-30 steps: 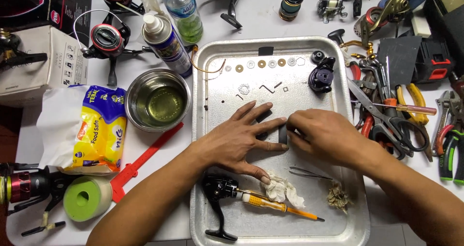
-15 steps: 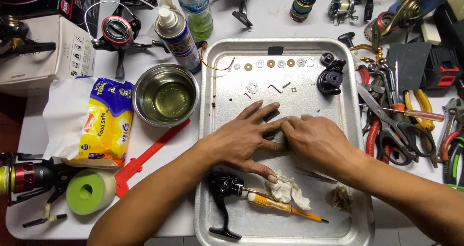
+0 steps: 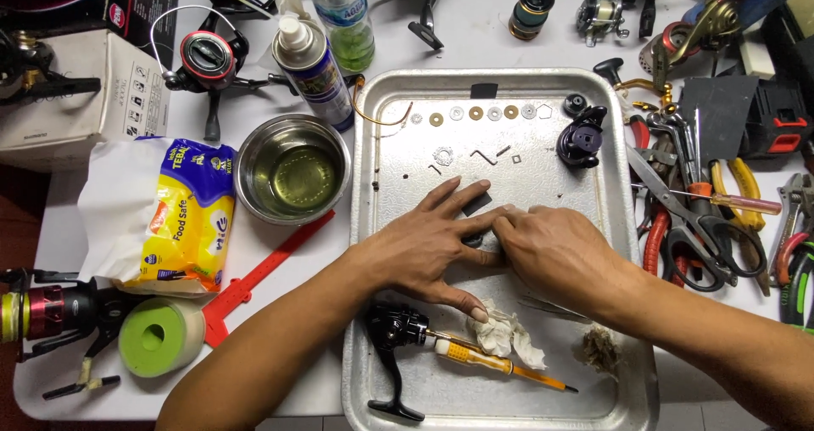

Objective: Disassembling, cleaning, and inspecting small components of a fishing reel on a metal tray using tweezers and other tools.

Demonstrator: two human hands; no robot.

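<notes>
I see my left hand [image 3: 432,244] spread flat at the middle of the metal tray [image 3: 386,228], fingers over a small dark part [image 3: 476,204]. My right hand [image 3: 551,249] presses beside it, touching; its grip I cannot tell. A black reel body [image 3: 392,333] lies near the tray's near edge

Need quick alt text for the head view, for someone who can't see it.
Left hand and right hand meet over a small dark part on a metal tray; a black reel body lies near the tray's front edge.
</notes>
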